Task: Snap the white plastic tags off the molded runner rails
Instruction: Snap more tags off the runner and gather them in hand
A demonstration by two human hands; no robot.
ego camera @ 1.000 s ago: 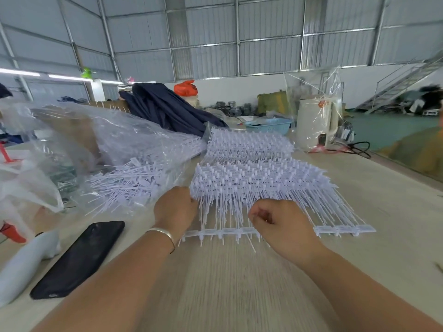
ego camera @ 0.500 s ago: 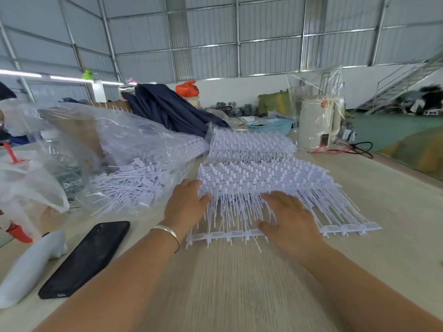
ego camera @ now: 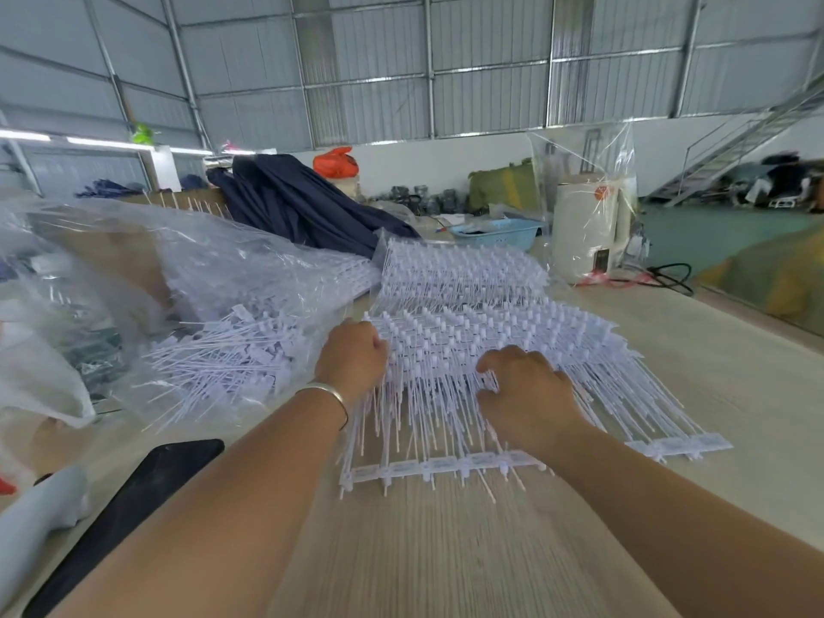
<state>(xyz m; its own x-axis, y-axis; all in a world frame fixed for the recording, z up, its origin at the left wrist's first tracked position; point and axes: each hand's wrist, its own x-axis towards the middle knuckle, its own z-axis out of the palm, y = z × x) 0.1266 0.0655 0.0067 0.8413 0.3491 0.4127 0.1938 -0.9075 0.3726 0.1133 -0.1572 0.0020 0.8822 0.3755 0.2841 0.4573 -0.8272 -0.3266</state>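
Down at the bottom left of the frame a black phone lies flat on the pale wooden surface. Just above centre, both hands are on the near stack of runner rails, whose white plastic tags are, as far as I can see, all attached. The left hand has its grip curled at the stack's left edge, though whether the fingers close on a rail or only press against it I cannot tell; the right hand lies on top with fingers bent loosely into the stems, clamped on nothing. Left of centre, loose tags are heaped in a clear plastic bag, so some snapping looks done. Further up, a second full stack waits, so I'd judge most of the work remains.
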